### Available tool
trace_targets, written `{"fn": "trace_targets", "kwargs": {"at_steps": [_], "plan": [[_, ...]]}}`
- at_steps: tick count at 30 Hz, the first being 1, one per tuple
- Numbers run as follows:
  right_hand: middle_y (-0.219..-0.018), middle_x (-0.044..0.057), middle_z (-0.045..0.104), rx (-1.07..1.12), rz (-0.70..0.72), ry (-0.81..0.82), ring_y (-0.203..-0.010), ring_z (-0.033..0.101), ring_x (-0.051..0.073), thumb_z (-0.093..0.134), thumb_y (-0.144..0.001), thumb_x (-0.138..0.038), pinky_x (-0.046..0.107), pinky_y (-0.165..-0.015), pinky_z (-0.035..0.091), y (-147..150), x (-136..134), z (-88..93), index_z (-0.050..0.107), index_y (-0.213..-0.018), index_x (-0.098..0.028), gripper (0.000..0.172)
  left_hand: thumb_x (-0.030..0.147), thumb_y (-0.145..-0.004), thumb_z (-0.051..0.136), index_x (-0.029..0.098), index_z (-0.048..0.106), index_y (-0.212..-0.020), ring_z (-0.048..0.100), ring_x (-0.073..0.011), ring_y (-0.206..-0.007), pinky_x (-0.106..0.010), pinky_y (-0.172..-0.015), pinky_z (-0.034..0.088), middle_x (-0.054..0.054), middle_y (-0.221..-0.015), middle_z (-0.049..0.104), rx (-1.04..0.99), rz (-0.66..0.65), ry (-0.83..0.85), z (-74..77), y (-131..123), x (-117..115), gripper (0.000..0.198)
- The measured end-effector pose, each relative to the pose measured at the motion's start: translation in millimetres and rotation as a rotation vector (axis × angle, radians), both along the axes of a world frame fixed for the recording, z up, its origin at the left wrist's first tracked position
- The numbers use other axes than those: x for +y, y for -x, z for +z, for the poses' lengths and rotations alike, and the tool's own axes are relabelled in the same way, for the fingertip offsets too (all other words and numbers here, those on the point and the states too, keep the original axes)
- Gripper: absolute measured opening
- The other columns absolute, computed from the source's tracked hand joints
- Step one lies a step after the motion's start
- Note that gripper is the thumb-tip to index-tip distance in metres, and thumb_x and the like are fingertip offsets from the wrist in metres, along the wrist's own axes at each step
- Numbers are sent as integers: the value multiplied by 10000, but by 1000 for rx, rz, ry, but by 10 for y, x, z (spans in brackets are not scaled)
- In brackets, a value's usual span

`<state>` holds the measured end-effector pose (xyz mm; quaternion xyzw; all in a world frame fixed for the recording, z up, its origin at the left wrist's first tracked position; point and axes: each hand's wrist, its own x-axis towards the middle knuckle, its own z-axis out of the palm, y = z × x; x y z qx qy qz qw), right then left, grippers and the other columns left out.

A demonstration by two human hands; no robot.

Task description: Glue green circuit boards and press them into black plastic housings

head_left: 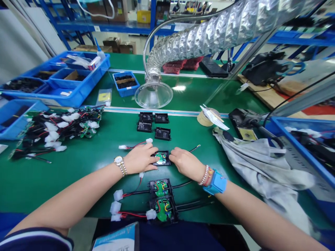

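A small black plastic case (164,162) lies on the green bench between my hands, with a green circuit board (160,157) inside it. My left hand (141,157) grips the case's left end, a fingertip pressing on the board. Red and black leads with white connectors (149,141) stick out beyond that hand. My right hand (184,161) is closed at the case's right end, fingers curled on a black cable (195,148) whose bare-wire tip shows past the knuckles. What lies under those fingers is hidden. Closer to me sit two wired cases (160,188), side by side.
Several black case shells (162,133) lie ahead of my hands. A heap of wired boards (60,129) is at left, beside blue bins (86,87). An extraction funnel (154,94) hangs over the bench. At right are a tape roll (205,118), grey cloth (251,164) and a blue crate (300,122).
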<state>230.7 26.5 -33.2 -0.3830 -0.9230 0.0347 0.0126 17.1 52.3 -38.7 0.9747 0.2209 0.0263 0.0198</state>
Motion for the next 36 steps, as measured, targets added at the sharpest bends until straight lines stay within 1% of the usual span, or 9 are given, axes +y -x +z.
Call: {"fn": "trace_targets", "kwargs": {"at_steps": [8, 17, 20, 22, 24, 26, 30, 33, 36], "plan": [[-735, 57, 568, 266, -13, 54, -695, 513, 148, 491, -833, -93, 256, -651, 431, -155, 28, -81, 587, -798, -122, 106, 433, -845, 467, 200, 620, -965, 450, -207, -873, -320, -729, 409, -92, -1066, 505, -13, 13, -12, 11, -1, -9, 304], [-709, 51, 568, 423, 6, 84, -707, 521, 159, 442, -852, -98, 294, -682, 454, -120, 44, -211, 579, -758, -138, 171, 428, -846, 464, 194, 621, -968, 453, -213, -892, -319, -737, 416, -99, -1082, 502, 0, -5, 7, 10, -6, 2, 307], [-845, 93, 566, 463, -42, 54, -795, 523, 171, 423, -868, -134, 306, -716, 455, -120, -44, -182, 575, -922, -114, 163, 417, -845, 473, 203, 624, -972, 458, -211, -885, -325, -746, 416, -93, -1082, 507, -6, -5, 11, 37, -4, 9, 291], [-966, 111, 537, 438, -64, 18, -868, 508, 182, 435, -878, -197, 319, -740, 441, -114, -113, -145, 548, -1063, -129, 227, 414, -836, 492, 209, 628, -973, 462, -209, -879, -328, -756, 416, -89, -1076, 513, -14, -13, 18, 51, 1, 18, 281], [-995, 98, 515, 345, -67, -17, -870, 493, 190, 457, -878, -266, 322, -710, 419, -90, -167, -106, 547, -1115, -184, 267, 417, -828, 505, 211, 631, -970, 465, -206, -876, -330, -765, 416, -88, -1075, 517, -22, -26, 30, 56, 8, 32, 281], [-939, 79, 510, 239, -57, -35, -813, 482, 183, 465, -877, -304, 307, -651, 383, -49, -194, -74, 584, -1081, -216, 252, 422, -829, 500, 209, 634, -969, 467, -204, -876, -332, -772, 417, -90, -1083, 519, -25, -36, 44, 54, 11, 51, 287], [-858, 65, 504, 149, -48, -71, -744, 454, 171, 455, -883, -315, 293, -611, 342, 28, -190, -39, 619, -1000, -206, 229, 425, -822, 510, 211, 642, -952, 479, -203, -882, -335, -780, 422, -90, -1095, 531, -12, -45, 68, 68, 1, 81, 283], [-967, 81, 537, 146, 1, -100, -787, 460, 178, 471, -876, -265, 305, -640, 368, 39, -161, -42, 610, -984, -188, 192, 433, -775, 572, 216, 637, -953, 493, -220, -931, -352, -819, 420, -87, -1120, 534, 0, -32, 109, 136, 6, 80, 288], [-1051, 73, 564, 224, 108, -58, -840, 474, 172, 472, -875, -214, 313, -718, 405, 16, -121, -78, 600, -985, -164, 176, 340, -725, 634, 221, 555, -1091, 478, -232, -1049, -353, -885, 405, -75, -1215, 494, -23, 23, 186, 245, 59, 68, 393]]}}
